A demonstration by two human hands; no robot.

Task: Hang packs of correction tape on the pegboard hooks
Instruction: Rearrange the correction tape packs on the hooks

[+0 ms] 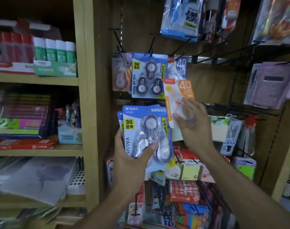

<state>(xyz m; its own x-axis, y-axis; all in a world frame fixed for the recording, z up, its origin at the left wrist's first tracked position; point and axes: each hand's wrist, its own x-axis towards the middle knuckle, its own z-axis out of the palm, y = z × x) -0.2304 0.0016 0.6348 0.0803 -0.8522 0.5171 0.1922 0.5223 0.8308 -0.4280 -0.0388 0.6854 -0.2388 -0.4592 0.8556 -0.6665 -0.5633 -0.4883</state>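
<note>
While the thumb clamps down, left hand point(129, 156): gripping a stack of blue 36-metre value packs point(146, 134), held below the display.
Right hand point(193, 124): fingers curled round an orange 40 pack point(177, 96), raised beside the hung ones.
Hooks point(151, 45): a blue value pack on the peg point(148, 76) already hangs, a pale pack to its left, a blue 40 pack point(181, 66) to its right.
Progress: partway, I'd judge; orange pack and handheld stack not yet hung.
</note>
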